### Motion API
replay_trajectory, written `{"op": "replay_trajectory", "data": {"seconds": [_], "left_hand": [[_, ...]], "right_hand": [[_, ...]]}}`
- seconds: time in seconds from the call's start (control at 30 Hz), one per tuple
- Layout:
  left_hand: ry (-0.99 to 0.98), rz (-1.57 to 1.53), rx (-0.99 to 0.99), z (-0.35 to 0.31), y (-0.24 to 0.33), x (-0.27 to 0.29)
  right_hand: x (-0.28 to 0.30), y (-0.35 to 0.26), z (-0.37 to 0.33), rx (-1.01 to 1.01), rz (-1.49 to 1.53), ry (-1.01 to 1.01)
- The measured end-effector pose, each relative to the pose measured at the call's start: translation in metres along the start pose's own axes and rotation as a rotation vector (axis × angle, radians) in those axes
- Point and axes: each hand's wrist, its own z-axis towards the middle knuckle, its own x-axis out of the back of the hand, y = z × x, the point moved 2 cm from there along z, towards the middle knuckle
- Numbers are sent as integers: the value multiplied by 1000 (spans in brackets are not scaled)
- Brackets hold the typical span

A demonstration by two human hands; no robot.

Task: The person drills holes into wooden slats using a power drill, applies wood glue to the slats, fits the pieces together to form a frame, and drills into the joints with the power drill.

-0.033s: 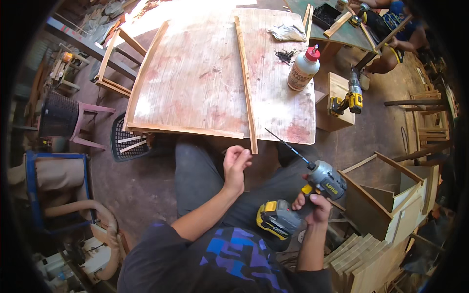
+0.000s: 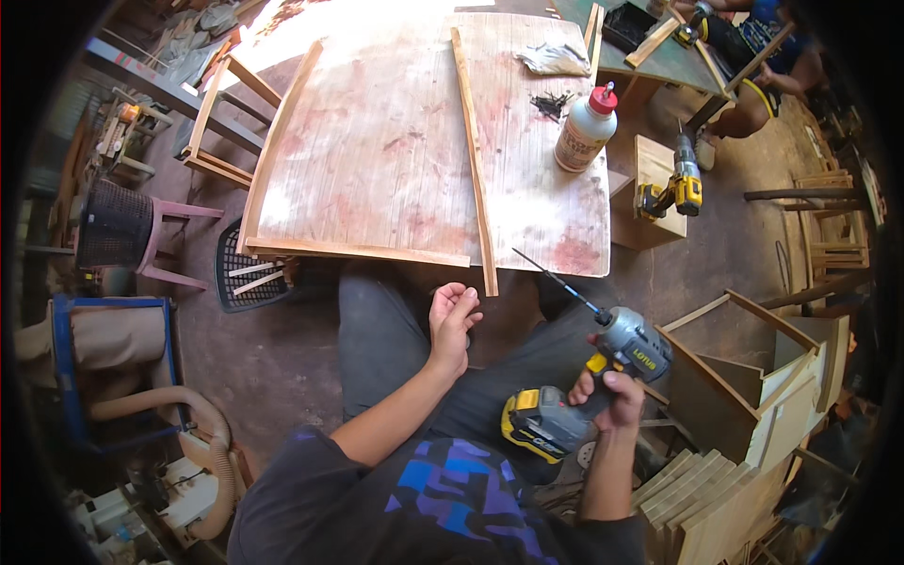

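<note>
Your right hand (image 2: 614, 400) has its fingers (image 2: 580, 386) wrapped around the driver (image 2: 638, 344), off the table's (image 2: 377, 151) near edge. Your left hand (image 2: 452, 330) is beside that edge, half-curled; can't tell if it's pinching anything.

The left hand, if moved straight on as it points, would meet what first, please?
The left hand would probably meet the wooden strip along the near edge of the table, though depth is unclear.

Left of the long, straight, light-brown wooden strip (image 2: 475, 160), the pale, red-stained wooden table (image 2: 377, 141) is offering wide passage up to a brown wooden rail (image 2: 274, 141). Right of the long strip, a white, red-capped plastic bottle (image 2: 584, 134) is standing in the way.
</note>
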Motion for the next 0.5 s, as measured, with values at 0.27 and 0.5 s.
{"op": "replay_trajectory", "data": {"seconds": [0.27,0.5], "left_hand": [[-238,57,65,24,-9,-18],[-315,87,110,17,8,6]], "right_hand": [[36,-14,7,-101,9,75],[38,-12,7,-238,64,114]]}}
